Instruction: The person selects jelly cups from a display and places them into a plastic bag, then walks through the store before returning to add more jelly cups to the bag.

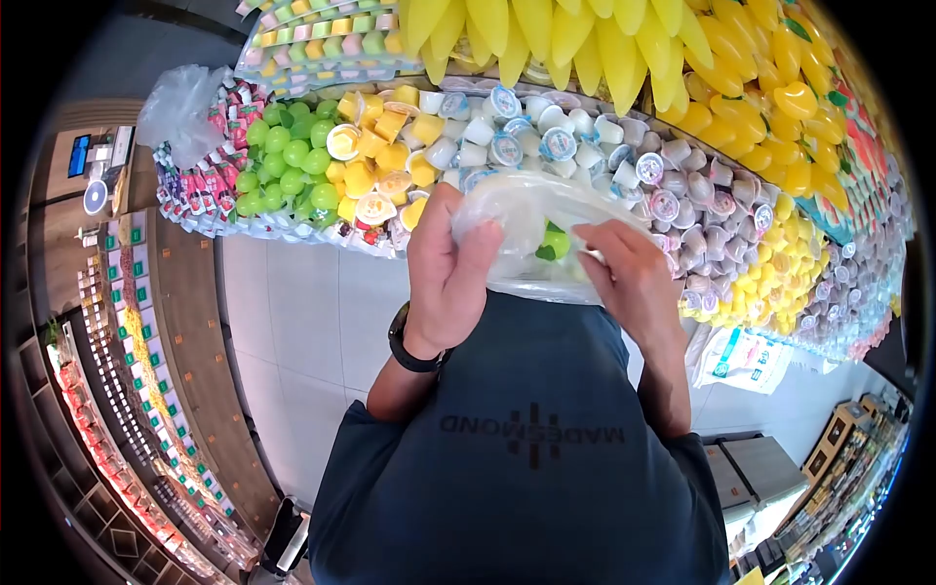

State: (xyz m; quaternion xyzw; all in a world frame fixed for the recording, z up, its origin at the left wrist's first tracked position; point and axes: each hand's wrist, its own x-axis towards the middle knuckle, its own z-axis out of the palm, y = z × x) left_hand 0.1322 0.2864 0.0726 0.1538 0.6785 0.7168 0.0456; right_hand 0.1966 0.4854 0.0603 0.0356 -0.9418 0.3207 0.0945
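A clear plastic bag (526, 210) is held up in front of my chest, its mouth spread apart between both hands. My left hand (448, 258) is closed on the bag's left rim, the thumb pressing the film. My right hand (624, 263) pinches the opposite side of the bag with bent fingers. A green, grape-like piece with a leaf (553, 242) shows in the bag; anything else inside is hidden by the cloudy film. Just beyond my hands lie yellow jelly cups (390, 127) and white jelly cups with printed lids (505, 149).
Green grape-shaped jellies (288, 156) are heaped at the left of the display, beside a crumpled plastic bag (180, 112). Yellow banana-shaped packs (536, 34) rise behind. Purple-tinted cups (692, 195) lie right. A printed white bag (746, 359) rests on the floor (292, 312).
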